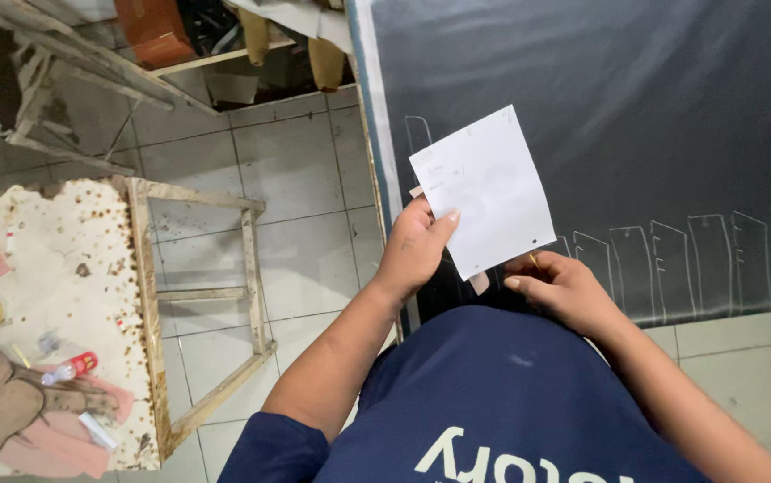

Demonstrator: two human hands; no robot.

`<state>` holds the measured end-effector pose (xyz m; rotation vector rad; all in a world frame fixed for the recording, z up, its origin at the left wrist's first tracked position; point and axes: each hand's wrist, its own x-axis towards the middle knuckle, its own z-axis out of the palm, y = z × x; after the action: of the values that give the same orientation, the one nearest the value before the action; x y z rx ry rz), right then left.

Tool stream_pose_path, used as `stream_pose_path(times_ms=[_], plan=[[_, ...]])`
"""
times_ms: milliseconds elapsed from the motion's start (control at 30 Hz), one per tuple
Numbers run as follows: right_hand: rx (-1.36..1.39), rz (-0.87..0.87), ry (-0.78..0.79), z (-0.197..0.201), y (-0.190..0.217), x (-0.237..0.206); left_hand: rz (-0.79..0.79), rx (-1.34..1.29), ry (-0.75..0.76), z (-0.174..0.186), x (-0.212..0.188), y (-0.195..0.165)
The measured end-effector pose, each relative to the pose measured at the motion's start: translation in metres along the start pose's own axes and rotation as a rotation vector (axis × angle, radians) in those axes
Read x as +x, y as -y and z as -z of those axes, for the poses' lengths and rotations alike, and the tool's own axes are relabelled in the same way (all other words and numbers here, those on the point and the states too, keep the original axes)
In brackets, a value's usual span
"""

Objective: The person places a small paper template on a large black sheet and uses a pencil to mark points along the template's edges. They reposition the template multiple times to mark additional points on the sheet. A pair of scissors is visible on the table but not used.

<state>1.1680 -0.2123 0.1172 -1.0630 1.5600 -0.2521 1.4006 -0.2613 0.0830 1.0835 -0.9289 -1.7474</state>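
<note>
White rectangular paper card (485, 190), pinched at its lower left edge by closed left hand (414, 250), held over dark fabric sheet (600, 107) marked with chalk outlines. Right hand (560, 291) loosely curled beneath card, gripping a small yellowish object (534, 260), kind unclear. Grey tiled floor (296, 188); worn wooden bench (148, 295) at left.

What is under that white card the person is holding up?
Under the white card lies a dark sheet with chalk outlines drawn along its near edge. A tan strip pokes out below the card. Whatever is drawn directly beneath the card stays hidden.
</note>
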Motion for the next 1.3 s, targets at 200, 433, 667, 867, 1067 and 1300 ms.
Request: stream_pose_path(times_ms=[200,433,667,867,1067,1300], plan=[[-0.253,0.038,0.071,-0.013,0.008,0.02,0.04,-0.076,-0.086,0.015,-0.005,-0.001],[-0.163,0.018,0.112,-0.018,0.01,0.021,-0.024,-0.138,-0.044,0.025,-0.013,0.002],[-0.361,0.266,0.147,-0.021,0.007,0.032,-0.008,-0.122,-0.102,0.032,-0.011,0.011],[-0.587,0.461,-0.011,-0.032,0.009,0.053,-0.031,-0.146,-0.191,0.041,-0.012,0.02],[-0.459,0.266,-0.063,-0.024,0.012,0.041,-0.117,-0.115,-0.421,0.059,-0.021,0.036],[-0.626,0.571,-0.068,-0.035,0.017,0.043,-0.15,-0.126,-0.561,0.07,-0.035,0.046]])
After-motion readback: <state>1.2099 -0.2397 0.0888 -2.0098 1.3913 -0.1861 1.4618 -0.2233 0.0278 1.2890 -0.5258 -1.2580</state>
